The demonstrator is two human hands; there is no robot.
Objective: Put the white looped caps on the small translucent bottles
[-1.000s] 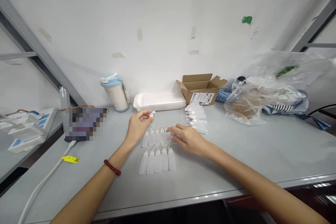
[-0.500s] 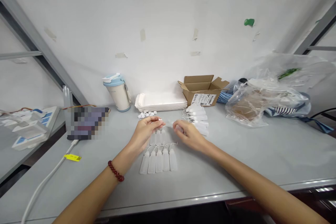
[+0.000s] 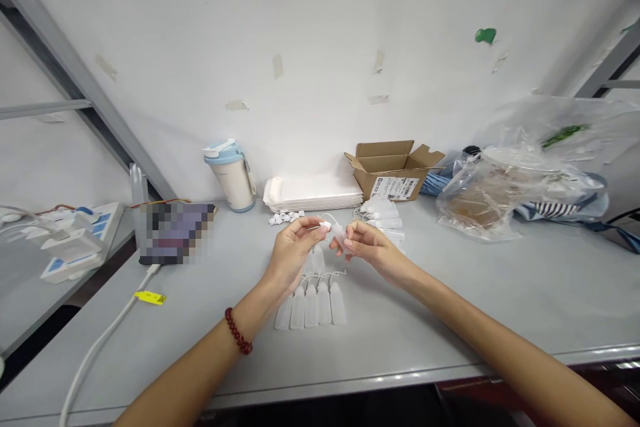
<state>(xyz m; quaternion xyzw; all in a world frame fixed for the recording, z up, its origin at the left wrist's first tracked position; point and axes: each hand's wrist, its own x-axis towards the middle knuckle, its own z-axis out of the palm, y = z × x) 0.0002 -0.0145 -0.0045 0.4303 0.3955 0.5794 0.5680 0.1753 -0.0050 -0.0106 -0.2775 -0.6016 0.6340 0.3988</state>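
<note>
Above the table, my left hand (image 3: 293, 250) pinches a small white cap (image 3: 325, 223) between thumb and fingertips. My right hand (image 3: 367, 247) faces it and grips a small translucent squeeze bottle (image 3: 340, 236), whose tip points at the cap. Below both hands a row of several similar small bottles (image 3: 311, 297) lies on the grey table (image 3: 450, 307), with more bottles partly hidden behind my hands. A red bead bracelet (image 3: 239, 331) circles my left wrist.
A heap of small white caps (image 3: 284, 217) lies near a stack of white trays (image 3: 313, 192). A pile of loose bottles (image 3: 383, 213) sits before an open cardboard box (image 3: 393, 169). A blue-lidded cup (image 3: 231, 175) stands at the left, clear plastic bags (image 3: 505, 193) at the right.
My right hand has lifted a bottle off the table. My left hand has brought the cap toward it, and both hands have met above the rows of bottles.
</note>
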